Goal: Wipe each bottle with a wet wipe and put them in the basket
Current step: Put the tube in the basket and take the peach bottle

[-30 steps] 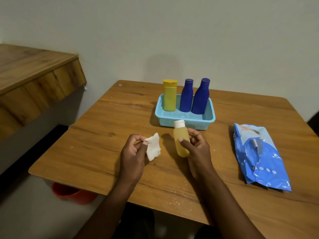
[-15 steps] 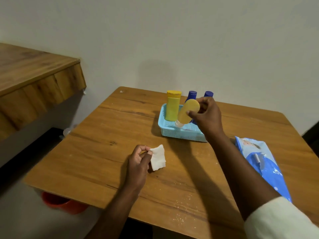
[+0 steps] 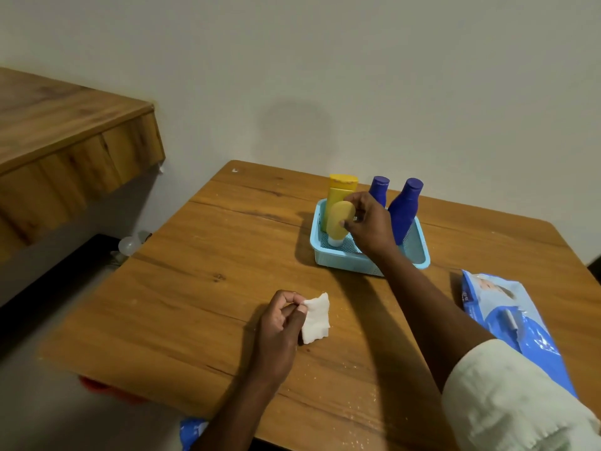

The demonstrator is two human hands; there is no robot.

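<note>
1. Four bottles were in the light blue basket (image 3: 419,260) on the wooden table (image 3: 208,288): a tall yellow bottle (image 3: 338,193), two dark blue bottles (image 3: 405,211) upright, and a small yellow bottle (image 3: 340,221) standing cap-down.
2. Right hand (image 3: 369,224) gripped the small yellow bottle, fingers curled round its upper end.
3. Left hand (image 3: 281,323) pinched a white wet wipe (image 3: 317,319) above the table.
4. Wipes pack (image 3: 507,317) lay right of the basket.

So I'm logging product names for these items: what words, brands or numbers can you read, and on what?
Wipes pack: white lettering at its left edge, too blurred to read.
Yellow tube, small yellow bottle held by the right hand, two blue bottles: no print shows.
Basket, wipe in the left hand: none.
</note>
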